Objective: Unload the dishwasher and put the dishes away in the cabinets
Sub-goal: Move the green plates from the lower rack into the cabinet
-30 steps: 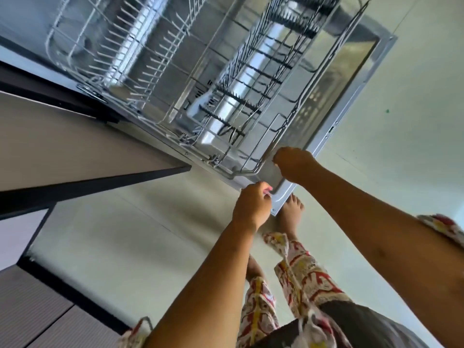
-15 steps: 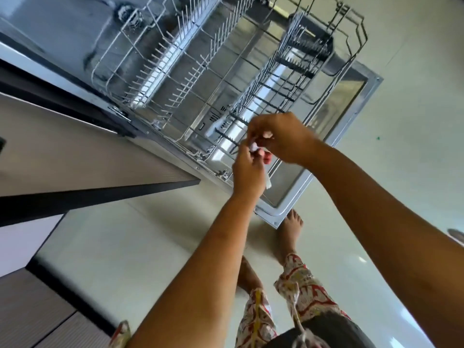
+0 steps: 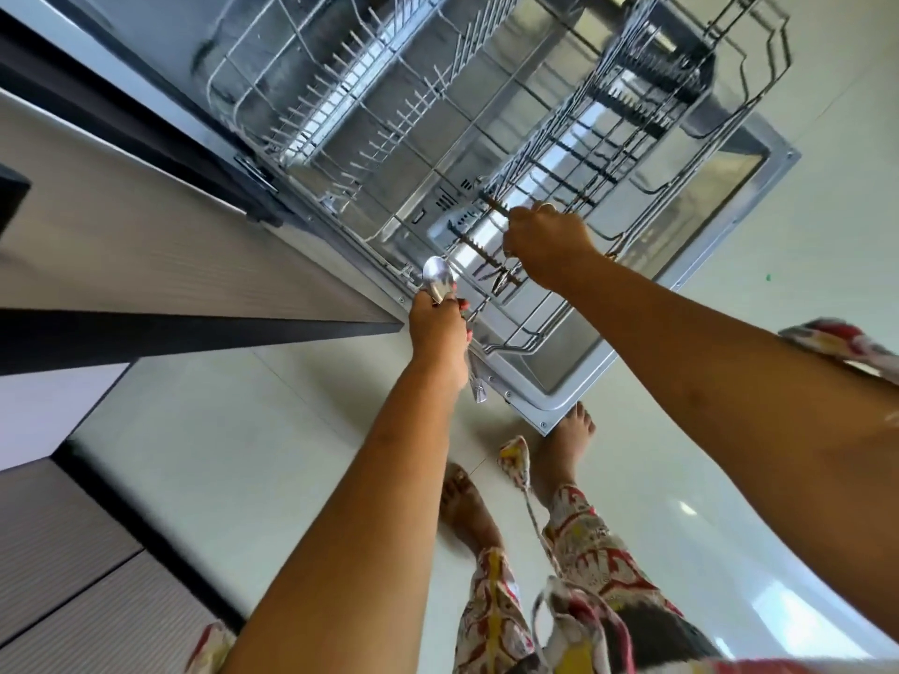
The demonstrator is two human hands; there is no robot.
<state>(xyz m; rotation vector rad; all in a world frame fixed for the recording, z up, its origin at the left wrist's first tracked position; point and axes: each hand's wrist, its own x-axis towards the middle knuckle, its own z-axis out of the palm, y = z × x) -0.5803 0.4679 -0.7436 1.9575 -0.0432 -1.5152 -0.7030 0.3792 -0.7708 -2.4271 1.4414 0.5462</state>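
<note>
The dishwasher's wire rack (image 3: 369, 153) is pulled out over the open door (image 3: 691, 265). My left hand (image 3: 440, 333) is closed around a metal spoon (image 3: 437, 278); its bowl sticks up above my fist and its handle end shows below my palm. My right hand (image 3: 547, 243) reaches into the rack's cutlery section, fingers curled down among the dark toothed holders (image 3: 574, 172). A few thin pieces of cutlery (image 3: 496, 279) lie under that hand. Whether my right fingers hold one is hidden.
A light countertop with a dark edge (image 3: 194, 328) juts out at the left, close to my left hand. Grey cabinet fronts (image 3: 73, 576) lie lower left. My bare feet (image 3: 569, 440) stand on the pale floor by the door's corner.
My hands have come apart. The left hand moved left and down with the spoon in it; the right hand moved right, deeper into the cutlery section. The camera shifted closer to the rack.
</note>
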